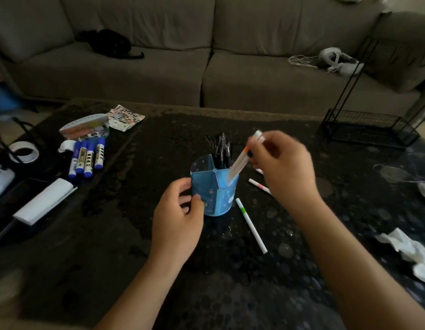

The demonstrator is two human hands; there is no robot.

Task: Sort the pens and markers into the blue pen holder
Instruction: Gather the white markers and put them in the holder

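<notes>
Left hand (177,217) grips blue pen holder (215,191) at frame centre; right hand (281,167) pinches white marker (240,163), tip inside holder.

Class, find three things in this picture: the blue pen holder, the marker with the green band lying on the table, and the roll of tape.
blue pen holder (218,198), head view, on its front wall.
green-banded marker (250,225), head view, mid-barrel.
roll of tape (33,151), head view, on its right rim.
</notes>
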